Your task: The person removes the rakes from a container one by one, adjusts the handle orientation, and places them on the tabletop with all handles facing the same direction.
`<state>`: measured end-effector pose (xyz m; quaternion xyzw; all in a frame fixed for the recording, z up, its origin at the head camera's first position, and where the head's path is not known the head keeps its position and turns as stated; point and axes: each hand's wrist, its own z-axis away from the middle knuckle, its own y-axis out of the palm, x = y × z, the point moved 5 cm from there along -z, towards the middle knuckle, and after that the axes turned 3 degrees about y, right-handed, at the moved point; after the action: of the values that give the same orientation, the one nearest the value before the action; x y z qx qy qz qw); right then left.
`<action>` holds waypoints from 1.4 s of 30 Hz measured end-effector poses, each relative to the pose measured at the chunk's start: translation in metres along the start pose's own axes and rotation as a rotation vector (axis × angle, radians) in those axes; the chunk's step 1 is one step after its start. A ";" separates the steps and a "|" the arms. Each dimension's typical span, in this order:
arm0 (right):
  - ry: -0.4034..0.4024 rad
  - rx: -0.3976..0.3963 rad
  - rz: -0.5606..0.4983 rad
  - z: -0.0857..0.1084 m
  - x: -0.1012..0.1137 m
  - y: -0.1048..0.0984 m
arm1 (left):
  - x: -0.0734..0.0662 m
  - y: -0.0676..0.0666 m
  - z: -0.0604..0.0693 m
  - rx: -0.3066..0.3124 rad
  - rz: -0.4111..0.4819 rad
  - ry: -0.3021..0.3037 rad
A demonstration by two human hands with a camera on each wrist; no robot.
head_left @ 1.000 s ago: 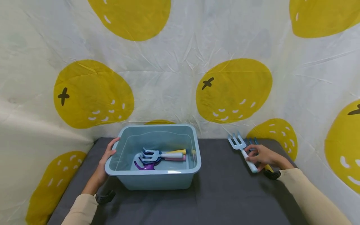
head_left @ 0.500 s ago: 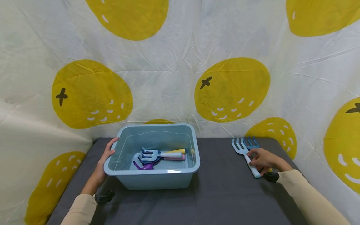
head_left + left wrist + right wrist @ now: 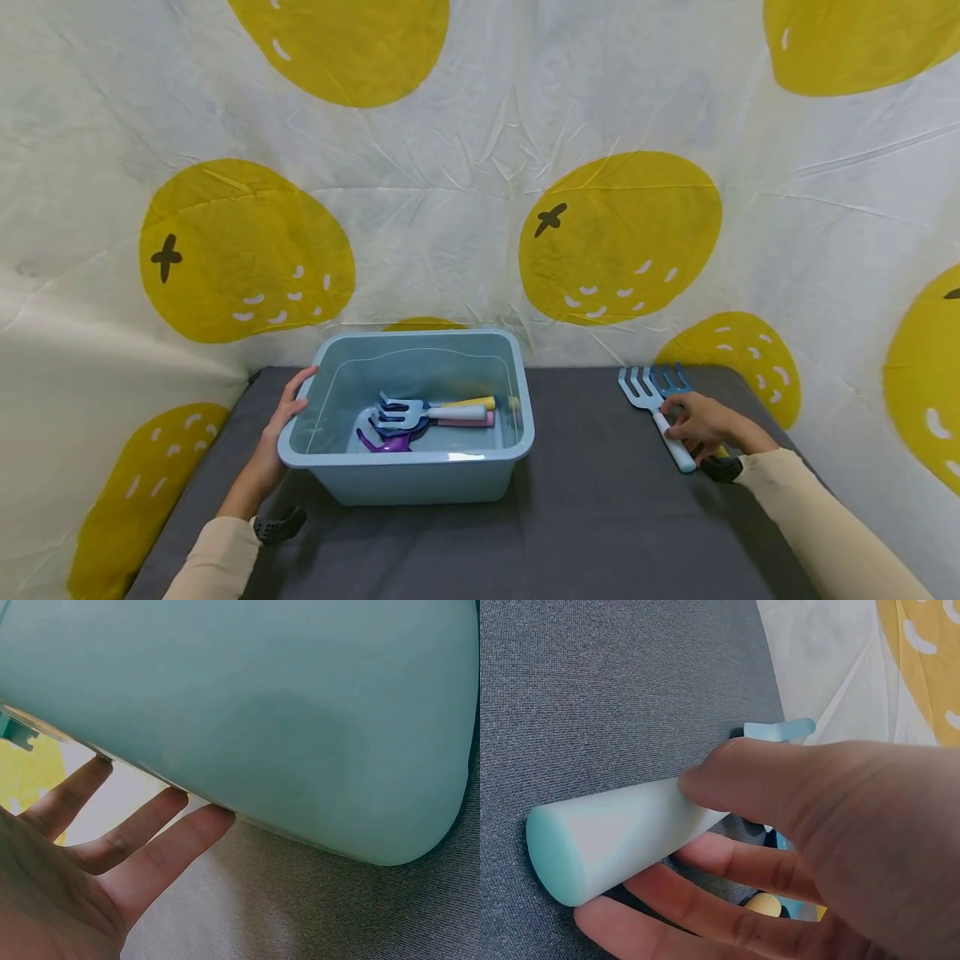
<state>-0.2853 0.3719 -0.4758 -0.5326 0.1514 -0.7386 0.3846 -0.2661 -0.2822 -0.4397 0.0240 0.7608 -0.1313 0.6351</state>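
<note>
The surface (image 3: pixel 585 517) spreads beneath the left hand (image 3: pixel 276 429) and right hand (image 3: pixel 699 423). The tub (image 3: pixel 420 483), tools (image 3: pixel 435 412) inside, stands just right of the left hand, whose spread, straight fingers touch its side. The right hand pinches the pale fork (image 3: pixel 659 420) by its handle, partly covering the blue fork (image 3: pixel 675 388) alongside.

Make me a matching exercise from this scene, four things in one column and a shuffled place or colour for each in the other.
1. left hand
2. right hand
3. purple tool
4. surface under the tub

A. inside the tub
B. dark grey
C. on a white handle outside the tub
D. against the tub's side

Pairs: 1-D, 2-C, 3-A, 4-B.
</note>
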 end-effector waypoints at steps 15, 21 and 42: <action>-0.008 0.020 0.044 0.001 0.009 -0.001 | 0.001 -0.002 0.000 -0.002 -0.006 0.007; -0.012 0.025 0.235 0.001 0.027 -0.014 | 0.002 -0.002 0.001 -0.005 -0.007 0.011; -0.229 0.085 0.420 0.005 0.179 -0.064 | 0.003 -0.002 -0.002 -0.019 -0.010 0.024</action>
<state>-0.3312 0.2850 -0.3133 -0.5528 0.1830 -0.5830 0.5667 -0.2691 -0.2840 -0.4423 0.0159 0.7698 -0.1268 0.6253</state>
